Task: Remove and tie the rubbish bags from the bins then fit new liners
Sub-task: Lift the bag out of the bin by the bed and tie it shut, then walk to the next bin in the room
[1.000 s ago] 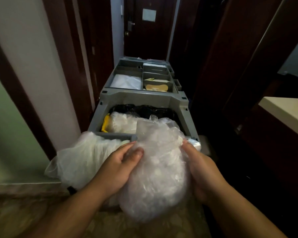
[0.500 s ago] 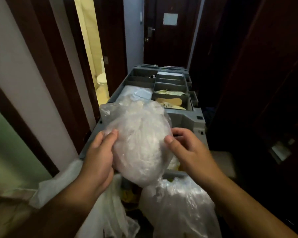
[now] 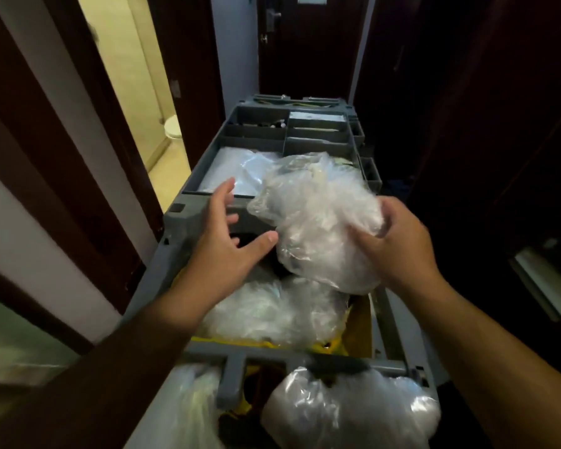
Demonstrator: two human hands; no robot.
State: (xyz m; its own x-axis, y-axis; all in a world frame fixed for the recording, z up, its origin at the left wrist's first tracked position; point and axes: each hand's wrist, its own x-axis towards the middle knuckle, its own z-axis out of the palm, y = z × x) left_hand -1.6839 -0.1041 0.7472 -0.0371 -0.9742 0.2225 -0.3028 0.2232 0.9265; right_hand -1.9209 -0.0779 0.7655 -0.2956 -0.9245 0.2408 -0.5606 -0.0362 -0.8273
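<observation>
A clear, crumpled rubbish bag [image 3: 318, 218] is held over the open waste compartment of a grey housekeeping cart [image 3: 204, 215]. My right hand [image 3: 399, 244] grips its right side, fingers curled into the plastic. My left hand [image 3: 227, 241] is off the bag, fingers spread, its thumb just short of the bag's left edge. Below it another clear filled bag [image 3: 272, 309] lies in the compartment. Two more filled bags hang at the cart's near end, a whitish one [image 3: 191, 406] on the left and a clear one [image 3: 347, 413] on the right.
The cart's top tray [image 3: 263, 147] has divided compartments, one with flat folded clear plastic [image 3: 237, 170]. A yellow liner edge [image 3: 259, 345] shows along the near rail. An open doorway on the left shows a lit bathroom with a toilet [image 3: 172, 128]. Dark wooden doors close the narrow corridor.
I have come closer over the cart. The bag has moved forward and right over the waste compartment; my left hand has let go and spread, while my right hand now holds it.
</observation>
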